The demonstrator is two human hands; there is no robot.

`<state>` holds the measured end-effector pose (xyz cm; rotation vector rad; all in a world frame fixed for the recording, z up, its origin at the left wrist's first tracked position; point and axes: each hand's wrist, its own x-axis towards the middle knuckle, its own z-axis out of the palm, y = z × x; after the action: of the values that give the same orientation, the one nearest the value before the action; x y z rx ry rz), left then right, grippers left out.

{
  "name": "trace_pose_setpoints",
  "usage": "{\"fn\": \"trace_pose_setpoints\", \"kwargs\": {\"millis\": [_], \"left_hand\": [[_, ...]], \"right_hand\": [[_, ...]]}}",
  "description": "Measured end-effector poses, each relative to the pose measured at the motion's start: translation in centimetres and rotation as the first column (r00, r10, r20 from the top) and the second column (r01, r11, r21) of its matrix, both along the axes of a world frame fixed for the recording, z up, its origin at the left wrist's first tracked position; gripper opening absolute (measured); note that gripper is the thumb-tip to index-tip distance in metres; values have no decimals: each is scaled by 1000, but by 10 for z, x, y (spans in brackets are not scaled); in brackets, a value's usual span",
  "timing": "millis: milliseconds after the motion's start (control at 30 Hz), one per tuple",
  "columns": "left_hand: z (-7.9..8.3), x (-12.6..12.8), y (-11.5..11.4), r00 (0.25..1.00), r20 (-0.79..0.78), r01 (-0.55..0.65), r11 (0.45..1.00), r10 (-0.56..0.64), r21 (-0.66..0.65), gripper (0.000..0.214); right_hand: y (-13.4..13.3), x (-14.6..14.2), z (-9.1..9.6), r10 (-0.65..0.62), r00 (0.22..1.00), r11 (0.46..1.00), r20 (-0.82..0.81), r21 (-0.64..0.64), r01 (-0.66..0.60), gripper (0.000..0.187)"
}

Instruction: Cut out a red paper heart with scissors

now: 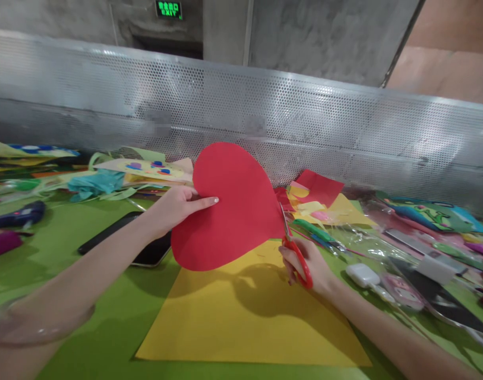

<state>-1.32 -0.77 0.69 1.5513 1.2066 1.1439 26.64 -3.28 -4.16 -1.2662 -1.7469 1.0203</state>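
Heart (235, 211) hangs above the yellow sheet (241, 316) on the bench (107, 340), lobes to the left, tip to the right, so its long axis runs roughly from one hand to the other. The left hand (182, 208) has its grip closed on the heart at the notch, thumb on the front face. The right hand (307, 264) has its grip closed round the handles of the scissors (292, 247), nearer the tip; their blades point up and away, lying along the right edge just beside the tip. Whether the blades touch the paper or stand apart is hard to make out. Most left fingers are hidden behind the heart; the left forearm covers part of the phone (156, 252), and both forearms are cut off by the frame.
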Motion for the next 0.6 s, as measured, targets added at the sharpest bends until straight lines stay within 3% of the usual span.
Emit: {"fn": "trace_pose_setpoints", "kwargs": {"millis": [600], "left_hand": [[-1, -1, 7, 997, -29, -69, 998, 69, 6, 21]], "right_hand": [[-1, 0, 0, 7, 1000, 1000, -9, 10, -7, 27]]}}
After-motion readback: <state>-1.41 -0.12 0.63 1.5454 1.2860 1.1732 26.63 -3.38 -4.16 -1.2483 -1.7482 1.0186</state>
